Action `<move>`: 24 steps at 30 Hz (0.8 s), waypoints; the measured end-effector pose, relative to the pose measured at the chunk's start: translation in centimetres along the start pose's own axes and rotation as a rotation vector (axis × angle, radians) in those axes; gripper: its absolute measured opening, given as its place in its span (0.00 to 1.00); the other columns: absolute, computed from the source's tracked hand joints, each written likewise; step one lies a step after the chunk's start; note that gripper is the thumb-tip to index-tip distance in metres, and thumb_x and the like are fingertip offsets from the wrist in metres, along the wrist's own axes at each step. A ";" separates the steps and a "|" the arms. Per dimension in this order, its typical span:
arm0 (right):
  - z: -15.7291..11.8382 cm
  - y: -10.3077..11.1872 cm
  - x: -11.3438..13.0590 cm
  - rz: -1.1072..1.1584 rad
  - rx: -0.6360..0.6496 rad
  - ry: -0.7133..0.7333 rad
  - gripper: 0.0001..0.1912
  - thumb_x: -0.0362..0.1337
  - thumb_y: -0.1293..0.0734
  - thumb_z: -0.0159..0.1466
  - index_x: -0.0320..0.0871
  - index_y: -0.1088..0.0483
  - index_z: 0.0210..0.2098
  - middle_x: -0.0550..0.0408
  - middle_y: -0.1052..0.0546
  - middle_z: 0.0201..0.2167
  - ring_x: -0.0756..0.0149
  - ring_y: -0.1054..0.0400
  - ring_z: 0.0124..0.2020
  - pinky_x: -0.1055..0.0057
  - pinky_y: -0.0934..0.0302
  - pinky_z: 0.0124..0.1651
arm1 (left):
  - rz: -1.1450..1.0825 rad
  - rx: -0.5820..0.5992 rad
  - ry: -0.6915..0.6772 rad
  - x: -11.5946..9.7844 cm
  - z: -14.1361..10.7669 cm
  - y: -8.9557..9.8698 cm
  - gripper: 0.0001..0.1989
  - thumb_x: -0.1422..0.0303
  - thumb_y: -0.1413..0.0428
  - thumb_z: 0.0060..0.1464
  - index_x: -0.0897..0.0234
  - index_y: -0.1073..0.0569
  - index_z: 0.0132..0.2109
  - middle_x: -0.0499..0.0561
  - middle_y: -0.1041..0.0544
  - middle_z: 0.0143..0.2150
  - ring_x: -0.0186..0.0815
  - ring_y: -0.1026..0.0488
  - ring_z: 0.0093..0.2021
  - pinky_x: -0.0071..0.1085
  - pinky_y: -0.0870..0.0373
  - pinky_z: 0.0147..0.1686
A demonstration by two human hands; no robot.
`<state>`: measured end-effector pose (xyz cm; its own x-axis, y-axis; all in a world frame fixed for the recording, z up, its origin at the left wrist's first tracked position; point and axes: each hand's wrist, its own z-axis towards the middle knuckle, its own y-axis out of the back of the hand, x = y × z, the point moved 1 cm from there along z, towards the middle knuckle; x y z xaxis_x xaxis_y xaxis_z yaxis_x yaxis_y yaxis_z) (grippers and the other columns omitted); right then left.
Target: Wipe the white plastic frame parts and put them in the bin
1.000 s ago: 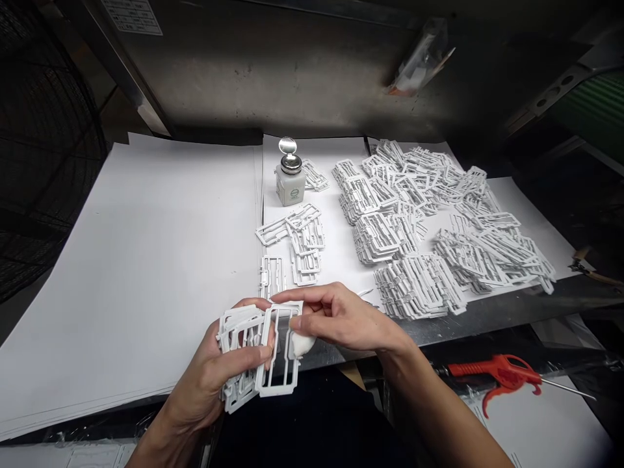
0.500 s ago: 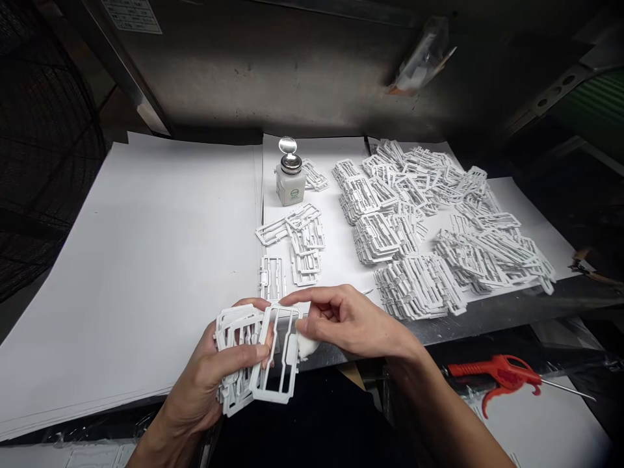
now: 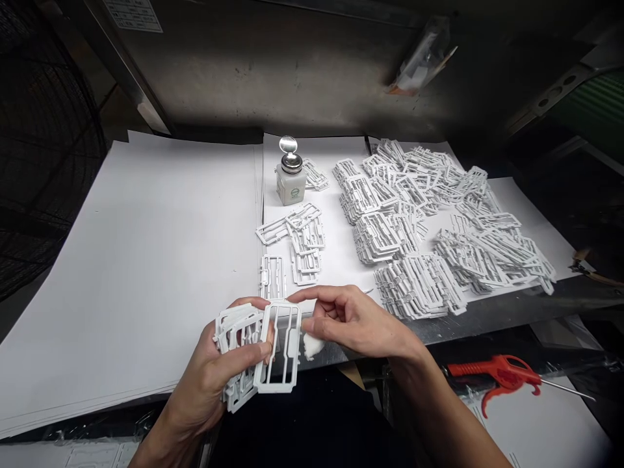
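Note:
My left hand is closed around a stack of thin white plastic frames. Its thumb presses on the front white plastic frame, which is fanned out to the right of the others. My right hand is at that frame's upper right, the index finger stretched along its top edge and the thumb by its right side. Beneath the curled fingers of the right hand a white cotton-like wad shows, seemingly held there. More loose frames lie on the paper just beyond my hands.
A pump bottle with its metal lid raised stands behind the loose frames. Large piles of white frames cover the right side. White paper sheets spread to the left. A red air blow gun lies at lower right.
The front frame has turned slightly more upright, its lower end shifting up and right. My right hand has moved a little to the right, and the wad shows more fully.

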<state>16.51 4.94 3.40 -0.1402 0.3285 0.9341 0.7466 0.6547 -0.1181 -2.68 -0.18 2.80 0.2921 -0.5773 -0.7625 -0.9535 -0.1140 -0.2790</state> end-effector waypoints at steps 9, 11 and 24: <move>0.0 -0.3 -0.1 0.038 0.048 -0.009 0.16 0.35 0.35 0.64 0.39 0.34 0.51 0.63 0.40 0.21 0.76 0.50 0.21 0.77 0.53 0.24 | -0.034 0.020 0.087 -0.2 -0.1 -0.4 0.23 0.68 0.38 0.41 0.60 0.33 0.46 0.48 0.28 0.22 0.35 0.30 0.24 0.29 0.33 0.25; 0.1 -0.3 -0.2 0.061 0.064 -0.006 0.17 0.35 0.35 0.64 0.40 0.34 0.52 0.63 0.41 0.21 0.76 0.50 0.21 0.78 0.54 0.23 | -0.028 0.022 0.084 -0.2 0.0 -0.5 0.22 0.68 0.38 0.41 0.60 0.33 0.46 0.48 0.28 0.22 0.35 0.30 0.23 0.29 0.33 0.25; 0.0 -1.0 -1.4 -0.251 -0.363 0.145 0.08 0.41 0.35 0.64 0.42 0.32 0.38 0.59 0.32 0.27 0.72 0.39 0.28 0.77 0.44 0.29 | -0.040 -0.096 -0.009 0.4 1.1 0.0 0.21 0.70 0.38 0.42 0.61 0.33 0.45 0.48 0.26 0.22 0.34 0.30 0.23 0.29 0.32 0.25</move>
<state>15.97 3.79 2.25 -0.2727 0.0746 0.9592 0.8841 0.4126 0.2193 -2.49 0.44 1.84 0.3303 -0.5635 -0.7572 -0.9436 -0.2143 -0.2522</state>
